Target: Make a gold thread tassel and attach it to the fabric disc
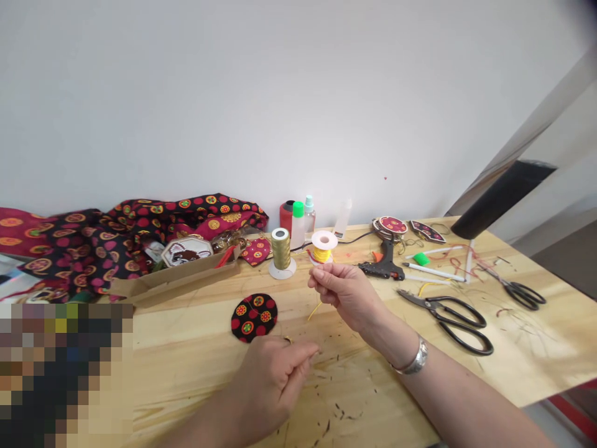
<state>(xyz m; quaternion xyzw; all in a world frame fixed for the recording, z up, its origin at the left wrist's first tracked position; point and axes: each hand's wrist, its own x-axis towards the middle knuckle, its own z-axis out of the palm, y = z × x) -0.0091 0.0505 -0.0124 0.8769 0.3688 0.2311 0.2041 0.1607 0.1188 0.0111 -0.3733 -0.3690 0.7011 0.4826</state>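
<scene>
My left hand point(280, 373) hovers low over the table, thumb and forefinger pressed together; whatever is between them is too fine to name. Higher and to the right, my right hand point(347, 295) is closed in a pinch, its contents also too small to make out. Beneath it a short piece of yellow cord point(314, 311) shows. Just beyond my left hand lies a round patterned fabric piece point(254, 317), black with red dots and flowers. A spool of yellow cord point(323, 249) stands behind my right hand, beside a cone of gold thread point(280, 252).
Large black-handled scissors point(450, 317), smaller scissors point(517, 292) and a glue gun point(385, 264) lie at right. A cardboard tray point(177, 280) and patterned cloth point(116, 230) are at left. A green-capped bottle point(297, 224) stands near the wall.
</scene>
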